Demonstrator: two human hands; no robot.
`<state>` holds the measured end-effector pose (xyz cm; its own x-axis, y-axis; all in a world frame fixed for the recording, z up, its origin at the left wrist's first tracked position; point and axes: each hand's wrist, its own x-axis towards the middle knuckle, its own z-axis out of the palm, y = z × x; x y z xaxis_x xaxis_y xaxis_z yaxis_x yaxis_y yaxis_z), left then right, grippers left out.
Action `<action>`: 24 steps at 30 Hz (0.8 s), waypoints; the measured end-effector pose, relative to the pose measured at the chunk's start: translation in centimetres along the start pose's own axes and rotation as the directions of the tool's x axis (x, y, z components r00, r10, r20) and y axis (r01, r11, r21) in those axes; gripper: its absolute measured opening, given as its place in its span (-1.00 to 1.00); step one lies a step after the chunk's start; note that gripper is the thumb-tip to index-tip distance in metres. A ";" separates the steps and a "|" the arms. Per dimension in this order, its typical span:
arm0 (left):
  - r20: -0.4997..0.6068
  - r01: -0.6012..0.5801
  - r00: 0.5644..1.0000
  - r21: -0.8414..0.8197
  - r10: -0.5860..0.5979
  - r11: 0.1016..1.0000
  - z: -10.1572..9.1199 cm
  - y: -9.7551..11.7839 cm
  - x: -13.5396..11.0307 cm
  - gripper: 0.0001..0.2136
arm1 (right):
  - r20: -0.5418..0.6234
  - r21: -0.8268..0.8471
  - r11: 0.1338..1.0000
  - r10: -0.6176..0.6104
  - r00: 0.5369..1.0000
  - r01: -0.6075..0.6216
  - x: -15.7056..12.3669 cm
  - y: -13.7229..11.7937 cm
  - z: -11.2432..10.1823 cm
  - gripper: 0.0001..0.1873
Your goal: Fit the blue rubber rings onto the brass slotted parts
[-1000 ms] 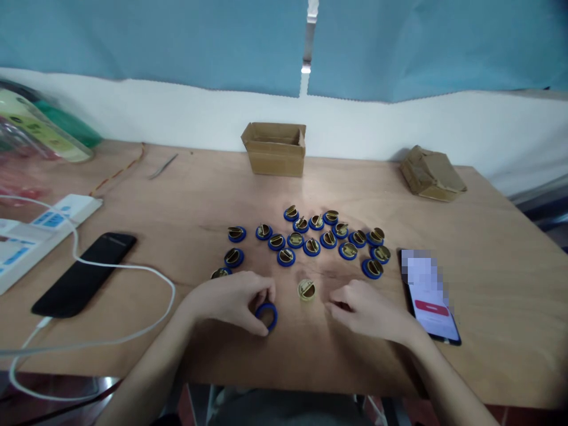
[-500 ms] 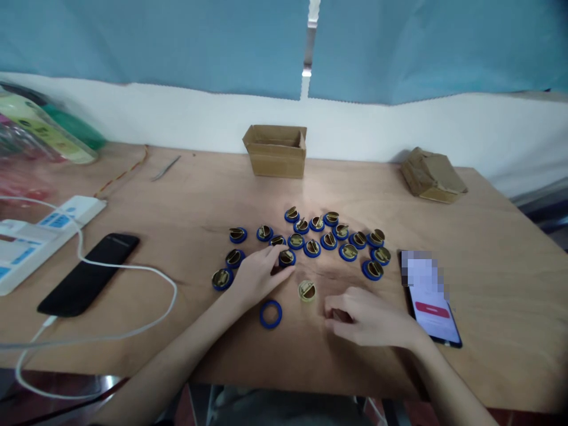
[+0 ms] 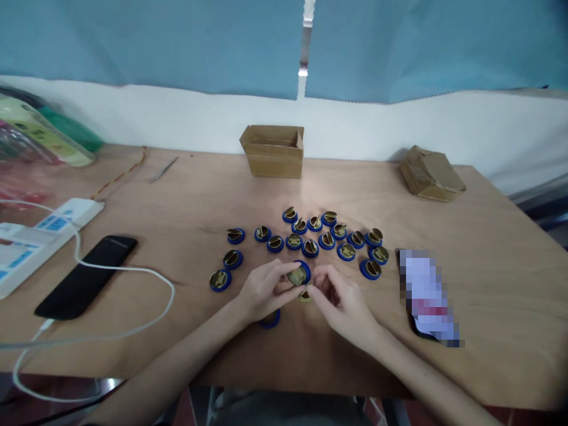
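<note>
Left hand (image 3: 261,290) and right hand (image 3: 341,302), seen from the head camera, meet over the near middle of the table (image 3: 199,195). The left hand is closed to a pinch, thumb and curled fingers clamped on a blue-ringed brass cap (image 3: 299,275) held just above the wood. The right hand is half curled, its fingertips drawn together against the cap's right edge. From here I cannot tell whether they grip it or only touch it, as the fingers overlap.

Change over the last second: the left hand has let go of the loose blue ring (image 3: 270,321), which now lies on the table, half hidden under that hand. It has reached into the front of the cluster of caps (image 3: 327,240) and come back with the one I now see between both hands; its place in the row is vacant. The right hand has risen from the table to meet it. For the work in hand, one ringed piece has passed from the stock to the fingers.

A bare brass insert (image 3: 304,296) rests directly below the held cap, unmoved. Also shown: lit phone (image 3: 426,296) at right, black phone (image 3: 86,275) and white cable (image 3: 133,269) at left, open cardboard box (image 3: 272,151) at the far edge.
</note>
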<state>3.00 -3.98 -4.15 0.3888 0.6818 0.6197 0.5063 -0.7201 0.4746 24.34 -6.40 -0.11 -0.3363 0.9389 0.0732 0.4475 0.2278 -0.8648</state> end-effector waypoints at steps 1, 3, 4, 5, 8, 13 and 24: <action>-0.004 -0.044 0.999 -0.008 0.044 0.999 0.0 0.2 -0.1 -0.66 | -0.006 -0.003 1.000 0.003 1.000 -0.003 -0.1 0.0 0.3 -0.84; -0.007 -0.120 0.993 -0.030 0.120 0.992 -0.1 0.4 -0.4 -0.65 | -0.009 -0.019 1.000 -0.003 1.000 0.003 -0.4 -0.1 0.7 -0.84; -0.004 -0.143 0.990 -0.042 0.143 0.989 0.0 0.5 -0.5 -0.65 | -0.004 -0.023 1.000 -0.010 1.000 0.010 -0.5 -0.2 0.8 -0.85; 0.004 -0.151 0.989 -0.054 0.151 0.987 0.0 0.5 -0.6 -0.66 | 0.001 -0.021 1.000 -0.016 1.000 0.016 -0.6 -0.2 0.9 -0.86; 0.036 -0.086 0.995 -0.099 0.090 0.991 0.4 0.6 -0.9 -0.64 | 0.007 -0.007 1.000 -0.021 1.000 0.021 -0.7 -0.2 1.0 -0.89; 0.017 0.031 0.999 -0.154 -0.029 0.988 0.6 0.8 -0.7 -0.41 | -0.032 -0.053 0.997 -0.051 0.998 0.050 -0.5 0.0 0.8 -0.87; 0.168 0.238 0.968 -0.353 -0.189 0.905 -0.6 1.6 0.7 -0.52 | -0.162 -0.036 0.990 -0.143 0.976 0.138 -0.4 1.4 0.3 -0.67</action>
<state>3.66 -4.71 -2.57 0.4099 0.8172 0.4052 0.2785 -0.5352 0.7975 24.85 -6.58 -1.47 -0.2577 0.9262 0.2753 0.4262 0.3647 -0.8278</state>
